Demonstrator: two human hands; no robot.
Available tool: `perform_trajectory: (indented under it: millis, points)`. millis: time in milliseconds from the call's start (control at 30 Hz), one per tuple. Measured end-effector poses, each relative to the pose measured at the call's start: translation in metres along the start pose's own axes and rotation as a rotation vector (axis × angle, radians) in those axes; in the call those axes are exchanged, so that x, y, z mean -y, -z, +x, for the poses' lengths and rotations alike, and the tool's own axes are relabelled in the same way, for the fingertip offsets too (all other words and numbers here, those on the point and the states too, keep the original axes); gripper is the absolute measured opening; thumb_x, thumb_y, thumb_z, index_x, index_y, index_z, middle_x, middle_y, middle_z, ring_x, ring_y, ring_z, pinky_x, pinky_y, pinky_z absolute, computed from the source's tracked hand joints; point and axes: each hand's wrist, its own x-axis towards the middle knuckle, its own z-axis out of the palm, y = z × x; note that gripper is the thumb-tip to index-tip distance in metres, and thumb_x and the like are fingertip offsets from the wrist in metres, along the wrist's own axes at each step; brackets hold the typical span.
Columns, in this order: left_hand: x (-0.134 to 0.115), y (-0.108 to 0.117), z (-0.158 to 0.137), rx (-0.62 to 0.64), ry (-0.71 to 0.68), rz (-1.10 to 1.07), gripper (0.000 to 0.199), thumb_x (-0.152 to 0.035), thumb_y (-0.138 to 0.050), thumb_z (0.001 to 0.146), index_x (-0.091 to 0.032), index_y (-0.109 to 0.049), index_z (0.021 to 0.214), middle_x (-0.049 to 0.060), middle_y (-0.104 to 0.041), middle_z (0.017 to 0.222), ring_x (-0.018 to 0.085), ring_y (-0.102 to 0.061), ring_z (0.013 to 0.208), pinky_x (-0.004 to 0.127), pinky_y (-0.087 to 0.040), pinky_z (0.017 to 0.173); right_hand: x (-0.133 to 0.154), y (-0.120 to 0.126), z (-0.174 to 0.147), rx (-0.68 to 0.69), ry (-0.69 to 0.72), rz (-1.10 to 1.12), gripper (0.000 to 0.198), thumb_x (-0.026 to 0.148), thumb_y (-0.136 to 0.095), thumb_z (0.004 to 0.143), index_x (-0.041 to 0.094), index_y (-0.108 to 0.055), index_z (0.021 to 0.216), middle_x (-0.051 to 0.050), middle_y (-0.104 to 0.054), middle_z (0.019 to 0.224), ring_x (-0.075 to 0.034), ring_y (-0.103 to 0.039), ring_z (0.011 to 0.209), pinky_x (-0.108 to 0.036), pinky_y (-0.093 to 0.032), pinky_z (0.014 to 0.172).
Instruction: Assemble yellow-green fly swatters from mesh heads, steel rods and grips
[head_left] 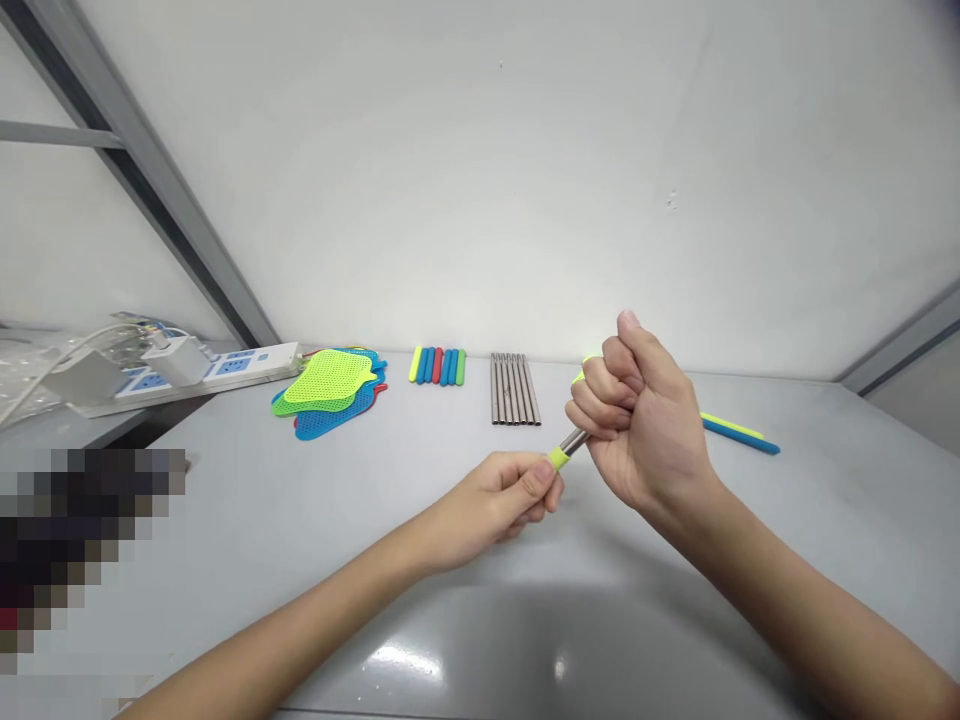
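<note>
My left hand (517, 492) is closed around a yellow-green handle grip (559, 458), most of it hidden by the fingers. A thin metal rod (574, 441) sticks out of that grip and runs up into my right hand (637, 410). The right fingers are wrapped round the rod in a fist, with the thumb pointing up. Behind the right knuckles shows a sliver of yellow-green plastic (589, 360); its shape is hidden. Just beyond lie several metal rods (515, 390) side by side, and left of them a row of coloured handle grips (437, 367).
At the left lies a pile of perforated fly swatter heads (330, 385) beside a white power strip (247, 367) with plugs and cables. Past my right wrist are a blue stick (742, 436) and a yellow-green stick (735, 425). A white wall (480, 180) rises behind the grey table (247, 500).
</note>
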Motion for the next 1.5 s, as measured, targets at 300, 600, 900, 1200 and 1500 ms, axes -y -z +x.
perform_trajectory:
  millis: [300,600,900,1200,1500]
  points:
    - [0.004,0.003,0.0,-0.606,-0.139,0.93,0.024,-0.035,-0.028,0.088,-0.019,-0.038,0.073,-0.003,-0.042,0.064,0.011,-0.035,0.054,0.024,-0.023,0.052,-0.017,0.004,0.007,-0.033,-0.138,0.133,0.044,0.034,-0.047,0.08,0.017,-0.025,0.047,0.006,-0.024,0.046,-0.007,-0.03,0.042,-0.021,-0.032,0.044]
    - [-0.002,-0.007,-0.004,-0.289,-0.015,0.417,0.04,-0.047,-0.024,0.087,-0.018,-0.027,0.059,-0.005,-0.028,0.052,0.008,-0.025,0.047,0.02,-0.022,0.043,-0.02,0.005,0.003,-0.019,-0.205,0.194,0.049,0.038,-0.041,0.083,0.018,-0.017,0.045,0.009,-0.01,0.038,-0.006,-0.01,0.034,-0.021,-0.012,0.035]
    - [-0.005,0.001,-0.006,0.357,0.296,-0.752,0.035,-0.047,-0.031,0.085,-0.02,-0.028,0.063,-0.009,-0.013,0.047,0.004,-0.004,0.033,0.016,-0.003,0.028,-0.007,0.002,0.0,0.038,-0.361,0.228,0.047,0.036,-0.044,0.082,0.019,-0.017,0.048,0.01,-0.009,0.038,-0.004,-0.009,0.032,-0.019,-0.01,0.033]
    - [-0.008,-0.004,-0.003,0.027,0.127,-0.238,0.04,-0.053,-0.033,0.082,-0.017,-0.034,0.065,-0.008,-0.021,0.05,0.004,-0.015,0.039,0.016,-0.017,0.035,-0.004,-0.002,0.001,0.083,-0.305,0.134,0.044,0.032,-0.045,0.081,0.018,-0.021,0.046,0.009,-0.014,0.04,-0.005,-0.012,0.035,-0.019,-0.016,0.034]
    - [0.0,-0.004,-0.001,-0.278,-0.017,0.163,0.038,-0.05,-0.033,0.083,-0.016,-0.038,0.067,-0.006,-0.028,0.058,0.005,-0.024,0.048,0.018,-0.02,0.043,0.018,0.011,0.014,0.059,-0.151,0.092,0.044,0.028,-0.046,0.079,0.017,-0.02,0.046,0.008,-0.016,0.04,-0.006,-0.017,0.035,-0.02,-0.021,0.035]
